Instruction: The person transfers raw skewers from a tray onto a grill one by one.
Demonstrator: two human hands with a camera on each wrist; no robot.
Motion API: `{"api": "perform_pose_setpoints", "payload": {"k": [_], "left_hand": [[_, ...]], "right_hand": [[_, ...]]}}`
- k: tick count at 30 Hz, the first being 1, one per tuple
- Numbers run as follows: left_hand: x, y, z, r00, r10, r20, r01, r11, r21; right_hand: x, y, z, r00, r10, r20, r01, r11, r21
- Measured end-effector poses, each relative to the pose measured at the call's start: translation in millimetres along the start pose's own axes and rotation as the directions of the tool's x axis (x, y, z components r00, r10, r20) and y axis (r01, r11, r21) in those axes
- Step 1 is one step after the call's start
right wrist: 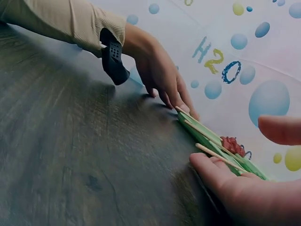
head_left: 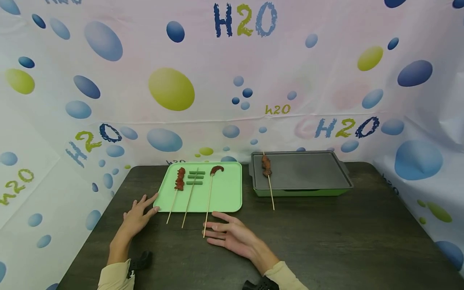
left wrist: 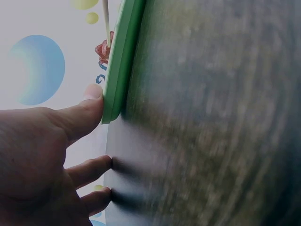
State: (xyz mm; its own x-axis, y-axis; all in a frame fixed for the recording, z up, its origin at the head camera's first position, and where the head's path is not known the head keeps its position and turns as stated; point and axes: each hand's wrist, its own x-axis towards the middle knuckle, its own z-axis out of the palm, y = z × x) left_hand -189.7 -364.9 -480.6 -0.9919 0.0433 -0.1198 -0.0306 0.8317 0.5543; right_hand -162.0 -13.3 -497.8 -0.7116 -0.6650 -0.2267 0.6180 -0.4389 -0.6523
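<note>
My left hand (head_left: 135,217) rests at the near left corner of a light green tray (head_left: 232,193), fingers spread and thumb against its rim (left wrist: 115,80). Three skewers lie on the tray: one with red meat-like pieces (head_left: 179,180), one with green bean-like pieces (head_left: 196,172), and one with a dark red tentacle (head_left: 217,169). Their stick ends jut over the near edge. My right hand (head_left: 235,237) is palm-up at the tentacle skewer's stick (head_left: 208,209), fingers extended beneath its end. The thumb (right wrist: 282,129) stands apart from the fingers.
Right of the tray stands a grey griddle (head_left: 308,171) with a green base. A brown meat skewer (head_left: 266,166) lies across its left side, stick over the front edge. A dark wood table (head_left: 326,241) carries everything, with a bubble-printed sheet (head_left: 224,68) behind.
</note>
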Motion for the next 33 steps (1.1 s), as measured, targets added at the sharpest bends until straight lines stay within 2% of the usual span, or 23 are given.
{"api": "perform_pose_setpoints", "payload": {"k": [3, 7, 13, 18, 33], "left_hand": [[-0.5, -1.0, -0.4, 1.000, 0.004, -0.003, -0.004, 1.000, 0.000], [-0.6, -2.0, 0.0, 1.000, -0.001, -0.002, 0.001, 1.000, 0.003], [-0.8, -2.5, 0.3, 1.000, -0.010, 0.005, 0.010, 1.000, 0.011], [0.2, -1.3, 0.1, 1.000, -0.010, 0.008, 0.010, 1.000, 0.010], [0.9, -2.2, -0.8, 1.000, 0.002, 0.005, -0.002, 1.000, 0.014]], "right_hand": [[3.4, 2.8, 2.7, 1.000, -0.005, -0.025, 0.005, 1.000, 0.020], [5.5, 6.5, 3.8, 0.996, -0.036, -0.076, 0.036, 0.999, -0.008], [5.3, 9.7, 3.1, 0.978, -0.127, -0.163, 0.104, 0.984, -0.142], [3.1, 7.5, 2.3, 0.964, -0.183, -0.194, 0.139, 0.966, -0.219], [-0.3, 2.9, 0.9, 0.953, -0.188, -0.239, 0.123, 0.957, -0.264]]}}
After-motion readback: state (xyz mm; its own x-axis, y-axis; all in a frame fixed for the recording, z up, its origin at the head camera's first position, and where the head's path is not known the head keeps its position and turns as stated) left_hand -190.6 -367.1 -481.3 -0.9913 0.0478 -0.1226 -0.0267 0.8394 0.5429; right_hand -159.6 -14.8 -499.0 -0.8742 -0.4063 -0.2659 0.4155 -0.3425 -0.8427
